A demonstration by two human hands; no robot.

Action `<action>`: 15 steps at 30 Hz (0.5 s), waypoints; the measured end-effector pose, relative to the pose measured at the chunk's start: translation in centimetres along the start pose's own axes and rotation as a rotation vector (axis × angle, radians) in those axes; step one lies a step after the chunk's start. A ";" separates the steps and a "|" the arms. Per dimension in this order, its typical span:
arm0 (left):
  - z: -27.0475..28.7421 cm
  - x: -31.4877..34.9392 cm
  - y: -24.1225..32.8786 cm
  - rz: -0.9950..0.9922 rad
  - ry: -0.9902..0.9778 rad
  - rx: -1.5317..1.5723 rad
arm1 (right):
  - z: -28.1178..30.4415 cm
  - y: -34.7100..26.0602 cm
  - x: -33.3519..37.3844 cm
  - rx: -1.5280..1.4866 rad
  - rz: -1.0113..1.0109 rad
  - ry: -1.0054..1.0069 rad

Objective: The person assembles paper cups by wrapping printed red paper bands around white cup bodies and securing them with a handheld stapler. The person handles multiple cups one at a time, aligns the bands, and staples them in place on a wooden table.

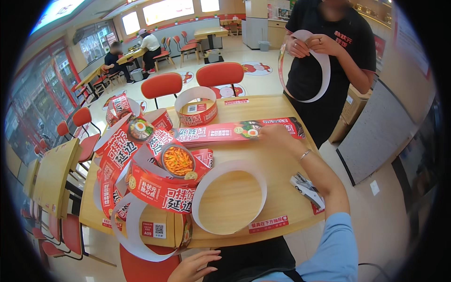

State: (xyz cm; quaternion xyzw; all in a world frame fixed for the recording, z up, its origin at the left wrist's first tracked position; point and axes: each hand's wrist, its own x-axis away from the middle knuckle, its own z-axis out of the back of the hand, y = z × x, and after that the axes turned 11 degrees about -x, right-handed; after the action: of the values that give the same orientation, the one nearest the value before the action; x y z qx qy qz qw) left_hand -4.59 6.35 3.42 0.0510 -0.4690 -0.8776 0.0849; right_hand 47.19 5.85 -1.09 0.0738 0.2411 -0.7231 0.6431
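My right hand (277,137) reaches across the table, its fingers curled together on a stack of long red printed paper strips (211,133). Low at the near edge, my left hand (196,265) is held open, fingers stretched and holding nothing. Many strips are bent into rings and heaped as red paper rings (141,160) at the left of the table. One paper ring (229,197) stands with its white inside showing, near the table's front. Behind the stack sits another paper ring (197,107). A silver and black stapler (307,190) lies by my right forearm.
Across the wooden table (277,188), a person in black (324,61) holds a paper ring (324,89) in both hands. Red chairs (220,75) line the far side, and a red seat (141,268) is at the near left. A grey panel (371,136) stands right.
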 end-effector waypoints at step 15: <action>-5.8 -6.0 -0.9 -0.179 -0.063 0.069 | 10.6 -31.5 5.5 -1.844 0.672 -0.770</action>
State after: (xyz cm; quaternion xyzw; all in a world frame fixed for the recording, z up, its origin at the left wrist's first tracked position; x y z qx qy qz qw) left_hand 2.15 3.30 -0.44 0.0680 -0.4951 -0.8661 -0.0105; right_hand 18.01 -1.94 13.88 -0.6154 0.4444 -0.0189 0.6507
